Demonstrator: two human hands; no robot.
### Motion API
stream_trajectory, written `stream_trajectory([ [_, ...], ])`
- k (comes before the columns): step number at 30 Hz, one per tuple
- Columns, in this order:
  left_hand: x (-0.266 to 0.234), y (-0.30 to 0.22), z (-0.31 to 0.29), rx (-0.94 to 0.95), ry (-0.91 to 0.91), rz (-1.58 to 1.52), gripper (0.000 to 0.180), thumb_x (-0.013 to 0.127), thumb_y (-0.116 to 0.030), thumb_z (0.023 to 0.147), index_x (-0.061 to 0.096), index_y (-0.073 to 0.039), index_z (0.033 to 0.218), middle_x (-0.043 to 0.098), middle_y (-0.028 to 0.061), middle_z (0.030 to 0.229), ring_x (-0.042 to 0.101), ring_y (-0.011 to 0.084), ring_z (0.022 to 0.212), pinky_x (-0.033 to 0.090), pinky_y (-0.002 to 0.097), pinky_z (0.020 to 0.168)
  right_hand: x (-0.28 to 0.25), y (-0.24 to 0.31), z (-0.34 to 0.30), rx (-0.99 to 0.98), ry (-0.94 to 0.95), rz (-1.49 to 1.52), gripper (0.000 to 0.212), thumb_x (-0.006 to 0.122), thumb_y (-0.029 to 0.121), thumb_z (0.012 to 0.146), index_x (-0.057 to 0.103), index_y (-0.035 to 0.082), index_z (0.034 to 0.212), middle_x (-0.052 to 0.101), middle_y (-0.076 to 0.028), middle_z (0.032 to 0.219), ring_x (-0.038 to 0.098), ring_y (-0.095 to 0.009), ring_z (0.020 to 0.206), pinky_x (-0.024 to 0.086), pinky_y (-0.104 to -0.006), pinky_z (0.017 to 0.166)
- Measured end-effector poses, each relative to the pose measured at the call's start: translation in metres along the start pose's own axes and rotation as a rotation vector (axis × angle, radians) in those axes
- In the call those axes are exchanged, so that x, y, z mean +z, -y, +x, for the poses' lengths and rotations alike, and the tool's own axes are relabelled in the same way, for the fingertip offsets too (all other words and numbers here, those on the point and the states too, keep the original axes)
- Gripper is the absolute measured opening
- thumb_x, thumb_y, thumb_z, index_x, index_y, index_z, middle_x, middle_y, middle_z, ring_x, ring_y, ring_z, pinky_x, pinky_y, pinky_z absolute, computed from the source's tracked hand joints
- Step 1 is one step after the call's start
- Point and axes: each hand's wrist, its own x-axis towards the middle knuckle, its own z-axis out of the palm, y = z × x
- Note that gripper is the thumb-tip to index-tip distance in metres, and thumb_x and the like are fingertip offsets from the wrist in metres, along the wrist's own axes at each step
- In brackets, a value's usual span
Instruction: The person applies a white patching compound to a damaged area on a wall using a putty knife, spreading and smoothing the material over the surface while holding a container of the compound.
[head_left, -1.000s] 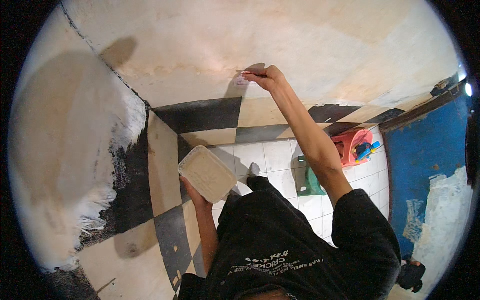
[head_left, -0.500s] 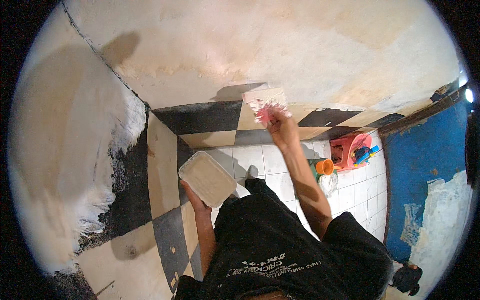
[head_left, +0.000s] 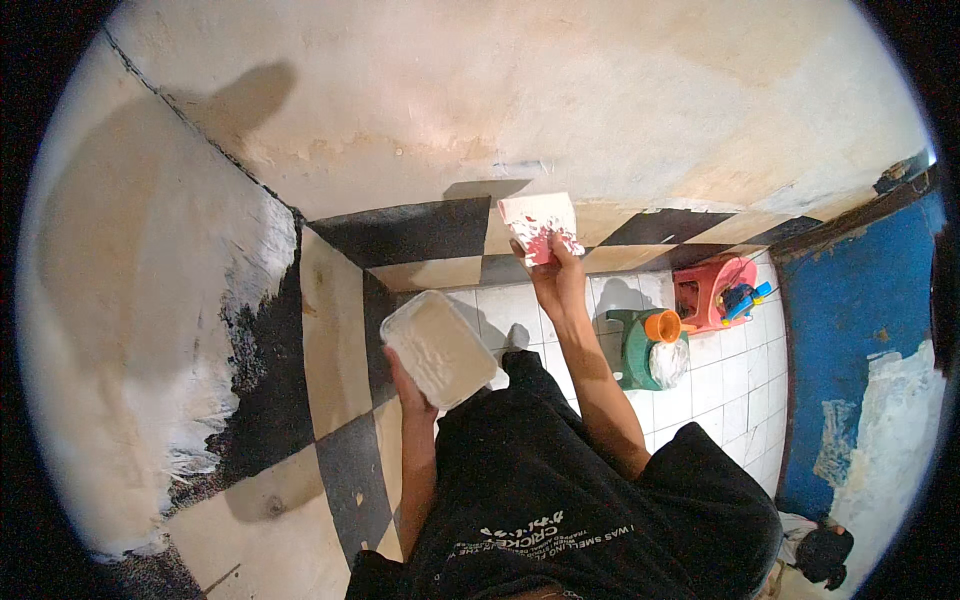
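My left hand (head_left: pixel 408 383) grips a clear rectangular plastic tub (head_left: pixel 440 350) by its side. Cream-coloured paste, ridged on top, covers its inside. Up at the wall, my right hand (head_left: pixel 555 272) pinches a flat red putty spreader (head_left: pixel 540 230) smeared with the same pale paste. The spreader's broad edge points toward the wall (head_left: pixel 620 120), whose upper part is pale and patchy. A thin mark shows on the wall just above the spreader. Whether the edge touches the surface I cannot tell.
Black and cream checkered bands (head_left: pixel 400 235) run along the wall's lower part. On the white tiled floor (head_left: pixel 700 390) stand a green stool (head_left: pixel 632 350) with an orange cup (head_left: pixel 662 325), and a pink stool (head_left: pixel 712 290). A blue panel (head_left: pixel 840 330) rises at right.
My right hand has drawn the spreader slightly down and turned it upright. In my left hand the tub shows a little further right and higher. The view has shifted slightly.
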Motion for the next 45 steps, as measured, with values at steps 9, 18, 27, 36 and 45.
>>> stream_trajectory([
  [9, 0.074, 0.002, 0.019, -0.256, 0.173, 0.105, 0.068, 0.033, -0.06, 0.091, 0.038, -0.007, 0.134, 0.052, 0.0125, 0.125, 0.055, 0.0235, 0.11, 0.048, 0.0368, 0.09, 0.004, 0.064, -0.064, -0.651, 0.639, -1.342, 0.033, 0.065, 0.006, 0.075, 0.065, 0.007, 0.108, 0.063, -0.009, 0.11, 0.058, -0.024, 0.107, 0.044, -0.0364, 0.094],
  [18, 0.098, -0.032, 0.012, -0.329, 0.194, 0.16, 0.055, 0.036, -0.048, 0.095, 0.043, -0.005, 0.13, 0.056, 0.0117, 0.119, 0.058, 0.0191, 0.105, 0.05, 0.0343, 0.086, 0.048, 0.106, -0.085, -0.902, 1.298, -1.91, 0.039, 0.062, 0.014, 0.068, 0.066, 0.006, 0.106, 0.064, -0.006, 0.11, 0.058, -0.023, 0.108, 0.038, -0.0461, 0.103],
  [27, 0.096, -0.053, 0.008, -0.239, 0.235, 0.132, 0.054, 0.034, -0.046, 0.097, 0.043, -0.004, 0.13, 0.055, 0.011, 0.12, 0.057, 0.017, 0.106, 0.047, 0.0312, 0.089, 0.051, 0.134, -0.086, -0.926, 1.388, -1.969, 0.037, 0.059, 0.017, 0.069, 0.066, 0.002, 0.102, 0.064, -0.009, 0.109, 0.059, -0.025, 0.106, 0.039, -0.0468, 0.101],
  [36, 0.108, -0.084, -0.006, -0.176, 0.236, 0.126, 0.06, 0.031, -0.051, 0.096, 0.042, -0.003, 0.131, 0.056, 0.0118, 0.119, 0.058, 0.0179, 0.104, 0.047, 0.0329, 0.091, 0.048, 0.134, -0.092, -0.341, 0.367, -1.304, 0.015, 0.06, 0.009, 0.088, 0.057, -0.001, 0.098, 0.063, -0.004, 0.086, 0.057, -0.008, 0.075, 0.046, -0.0242, 0.068],
  [45, 0.096, -0.043, 0.004, -0.125, 0.245, 0.134, 0.063, 0.031, -0.052, 0.095, 0.041, -0.001, 0.131, 0.054, 0.0148, 0.121, 0.057, 0.0198, 0.107, 0.049, 0.0324, 0.088, 0.044, 0.066, -0.076, 0.085, 0.361, -1.088, 0.019, 0.06, 0.014, 0.089, 0.059, -0.003, 0.096, 0.063, -0.003, 0.08, 0.053, -0.005, 0.065, 0.042, -0.0206, 0.056],
])
